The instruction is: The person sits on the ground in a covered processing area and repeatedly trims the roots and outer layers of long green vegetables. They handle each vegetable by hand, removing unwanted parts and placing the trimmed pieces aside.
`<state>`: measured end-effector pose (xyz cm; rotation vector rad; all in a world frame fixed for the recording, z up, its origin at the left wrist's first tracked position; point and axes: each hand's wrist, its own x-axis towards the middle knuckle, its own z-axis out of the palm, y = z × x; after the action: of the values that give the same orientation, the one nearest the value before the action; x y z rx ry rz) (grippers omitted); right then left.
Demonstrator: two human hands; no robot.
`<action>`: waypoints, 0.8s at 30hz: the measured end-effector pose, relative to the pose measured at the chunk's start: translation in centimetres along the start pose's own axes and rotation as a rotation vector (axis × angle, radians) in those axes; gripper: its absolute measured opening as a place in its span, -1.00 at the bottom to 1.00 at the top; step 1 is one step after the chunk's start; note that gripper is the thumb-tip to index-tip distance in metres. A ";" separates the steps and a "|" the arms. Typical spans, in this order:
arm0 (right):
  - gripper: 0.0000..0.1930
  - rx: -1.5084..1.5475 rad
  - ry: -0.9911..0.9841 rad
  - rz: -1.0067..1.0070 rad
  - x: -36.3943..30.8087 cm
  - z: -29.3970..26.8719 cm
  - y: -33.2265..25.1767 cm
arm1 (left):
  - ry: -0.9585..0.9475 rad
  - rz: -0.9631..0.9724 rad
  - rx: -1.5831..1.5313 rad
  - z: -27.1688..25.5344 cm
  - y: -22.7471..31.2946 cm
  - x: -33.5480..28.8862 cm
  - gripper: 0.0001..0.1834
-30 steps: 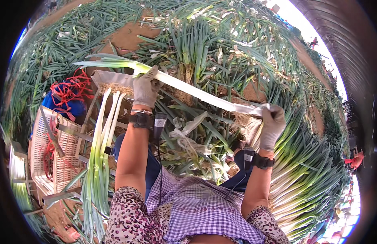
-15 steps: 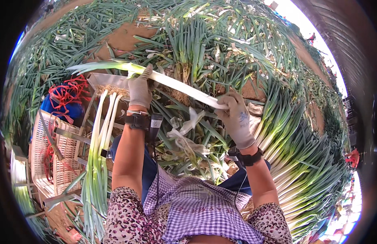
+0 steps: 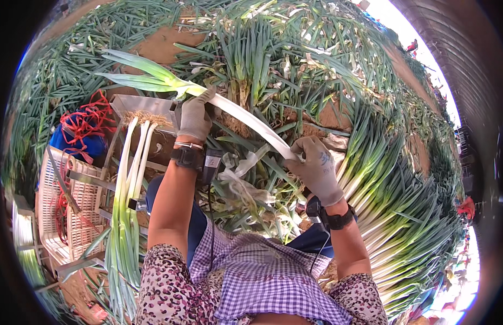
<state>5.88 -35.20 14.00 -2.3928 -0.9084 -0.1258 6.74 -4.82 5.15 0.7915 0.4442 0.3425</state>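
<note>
A large scallion (image 3: pixel 250 121) stretches across in front of me, its white stem bending down to the right and its green leaves fanning to the upper left. My gloved left hand (image 3: pixel 197 116) is closed round the stem just below the leaves. At the lower white end, my gloved right hand (image 3: pixel 318 169) pinches with thumb and fingers. A loose, pale peeled strip (image 3: pixel 243 187) lies below the stem, between my arms. Several long scallions (image 3: pixel 121 187) rest on a metal frame at my left, their roots in a metal trough (image 3: pixel 144 103).
Many scallions (image 3: pixel 387 211) lie in a dense row at my right. At far left stand a white plastic basket (image 3: pixel 81 227) and a blue bundle with red ties (image 3: pixel 81 135). An upright scallion clump (image 3: pixel 245 59) is ahead, amid leaves and brown soil (image 3: pixel 167 51).
The scallion has tipped more steeply, its leafy end higher and its white end lower. My left hand has shifted slightly right; my right hand has dropped a little.
</note>
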 end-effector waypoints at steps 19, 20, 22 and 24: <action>-0.83 -0.097 -0.107 -0.446 -1.8 1.2 0.3 | 0.199 -0.001 -0.018 -0.4 -2.9 2.7 -0.80; -0.84 -0.096 -0.232 -0.397 -2.8 1.1 0.8 | 0.216 -0.011 -0.043 0.6 -2.9 2.2 -0.81; -0.84 -0.086 -0.477 -0.316 -5.6 1.0 2.3 | 0.247 0.025 -0.031 0.7 -2.4 1.8 -0.84; -0.86 -0.309 -0.754 -0.324 -10.4 0.6 5.5 | 0.198 0.024 -0.057 1.0 -1.6 1.9 -0.84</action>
<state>1.30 -44.27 8.01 -2.5775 -1.7203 0.5949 9.06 -5.61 4.06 0.7100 0.6084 0.4562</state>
